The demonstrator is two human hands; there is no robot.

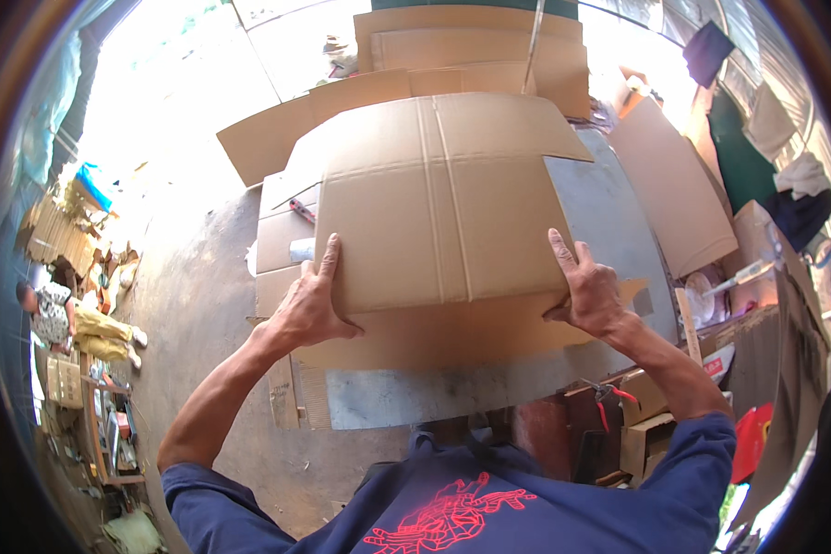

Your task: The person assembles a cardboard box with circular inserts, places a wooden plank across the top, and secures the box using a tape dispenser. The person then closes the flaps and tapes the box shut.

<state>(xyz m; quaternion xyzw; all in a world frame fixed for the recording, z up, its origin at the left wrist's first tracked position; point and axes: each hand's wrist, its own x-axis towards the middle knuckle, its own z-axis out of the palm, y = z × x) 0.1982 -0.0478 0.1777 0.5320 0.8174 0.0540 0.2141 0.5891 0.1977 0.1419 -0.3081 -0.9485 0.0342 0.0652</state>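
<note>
A creased brown cardboard sheet (395, 221) lies before me, folded over, its near fold edge raised above another cardboard layer (443, 332). My left hand (311, 298) holds its left edge, index finger along the top face and thumb at the near edge. On the opposite edge my right hand (588, 284) grips it in much the same way. Under the cardboard is a grey sheet-topped table (595, 201). Left of the folded sheet, a red and black cutter-like tool (302, 210) rests on more cardboard.
Large cardboard sheets (478, 48) stand beyond the table, and another (672, 187) leans at its right. Red-handled pliers (606, 401) hang near the right front. A wooden frame (114, 478) stands on the left. Another person (76, 322) is at the far left.
</note>
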